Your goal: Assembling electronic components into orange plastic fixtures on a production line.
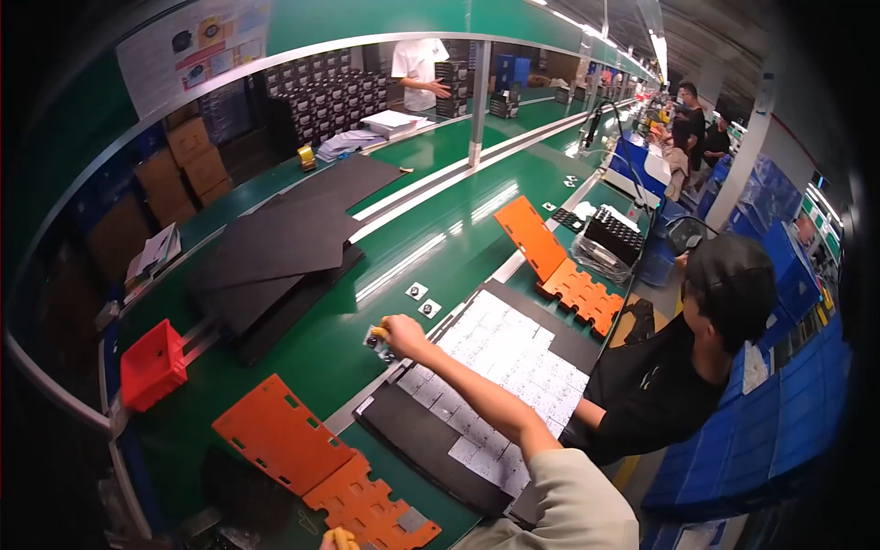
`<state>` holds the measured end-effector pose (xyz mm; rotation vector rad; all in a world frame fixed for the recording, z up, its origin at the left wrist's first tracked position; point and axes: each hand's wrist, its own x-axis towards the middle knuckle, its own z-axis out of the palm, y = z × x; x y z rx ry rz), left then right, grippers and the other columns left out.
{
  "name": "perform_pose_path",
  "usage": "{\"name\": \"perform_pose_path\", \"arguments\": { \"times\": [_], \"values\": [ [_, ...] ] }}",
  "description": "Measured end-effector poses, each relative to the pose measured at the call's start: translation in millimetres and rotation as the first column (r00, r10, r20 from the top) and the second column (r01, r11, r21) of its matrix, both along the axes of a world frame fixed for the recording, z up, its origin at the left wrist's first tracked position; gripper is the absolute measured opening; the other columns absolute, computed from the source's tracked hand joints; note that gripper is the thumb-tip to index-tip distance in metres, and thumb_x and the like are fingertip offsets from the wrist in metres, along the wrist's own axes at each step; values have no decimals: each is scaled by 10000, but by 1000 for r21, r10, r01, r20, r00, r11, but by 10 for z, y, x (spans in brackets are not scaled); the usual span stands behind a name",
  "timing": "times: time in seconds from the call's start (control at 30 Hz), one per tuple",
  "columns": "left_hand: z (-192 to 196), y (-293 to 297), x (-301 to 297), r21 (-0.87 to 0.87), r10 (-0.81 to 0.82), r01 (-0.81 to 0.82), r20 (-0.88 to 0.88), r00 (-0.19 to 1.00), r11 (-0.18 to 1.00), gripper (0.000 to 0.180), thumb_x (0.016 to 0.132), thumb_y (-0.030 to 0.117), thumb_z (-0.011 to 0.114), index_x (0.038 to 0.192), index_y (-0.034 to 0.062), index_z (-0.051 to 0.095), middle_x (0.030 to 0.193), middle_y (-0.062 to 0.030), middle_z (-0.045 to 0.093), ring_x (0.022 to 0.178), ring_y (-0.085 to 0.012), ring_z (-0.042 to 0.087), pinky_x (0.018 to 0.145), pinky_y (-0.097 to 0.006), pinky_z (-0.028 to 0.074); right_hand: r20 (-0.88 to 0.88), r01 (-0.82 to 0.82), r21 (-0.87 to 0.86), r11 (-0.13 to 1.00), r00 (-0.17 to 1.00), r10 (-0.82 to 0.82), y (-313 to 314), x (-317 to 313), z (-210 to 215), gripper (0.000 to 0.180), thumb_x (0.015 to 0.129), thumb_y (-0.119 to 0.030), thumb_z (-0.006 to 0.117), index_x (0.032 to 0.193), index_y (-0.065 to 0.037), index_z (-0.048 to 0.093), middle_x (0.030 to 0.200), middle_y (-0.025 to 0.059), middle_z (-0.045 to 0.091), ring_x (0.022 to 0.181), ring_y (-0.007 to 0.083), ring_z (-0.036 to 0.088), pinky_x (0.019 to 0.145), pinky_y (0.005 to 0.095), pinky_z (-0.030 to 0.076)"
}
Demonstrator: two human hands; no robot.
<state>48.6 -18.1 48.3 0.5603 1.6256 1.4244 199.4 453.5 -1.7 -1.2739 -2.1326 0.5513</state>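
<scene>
Right hand (401, 332) stretched out over the green belt (302, 357), fingers pinched shut on a small clear packet (377, 340) with a dark round part inside, tucked under the fingertips on their left side. Two more little packets (423, 299) flat on the belt just past the hand, and a black tray (431, 440) covered with white squares right behind the wrist. Left hand (337, 540) only peeking in at the bottom edge beside an orange plate (302, 449), too hidden to tell its grip.
</scene>
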Motion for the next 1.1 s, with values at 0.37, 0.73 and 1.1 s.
{"name": "perform_pose_path", "arguments": {
  "times": [0.37,0.73,1.1],
  "values": [
    [-358,-69,-215,46,193,-188,-301,934,981,193,1006,182,599,964,-6,601,743,-2,536,637,-86,428,535,-233,351,235,147,238,960,950,-203,691,-71,-573,275,861,-296,659,790,-31,632,761,193,665,735,361,684,629,468,546],
    [-465,-277,-94,-191,-9,-284,-844,537,940,347,923,348,700,850,27,589,672,-171,607,615,-339,573,593,-447,469,98,99,-73,992,991,-91,-1322,110,540,363,884,-370,642,756,-30,665,776,228,673,749,401,676,656,510,541],
    [-512,-115,25,-255,-10,-219,-673,740,942,249,947,221,647,990,-21,613,925,-252,683,889,-441,652,714,-482,517,416,-38,-307,951,893,170,-3203,337,160,494,878,-436,669,1048,17,575,941,222,664,803,406,690,683,493,558]
  ]
}}
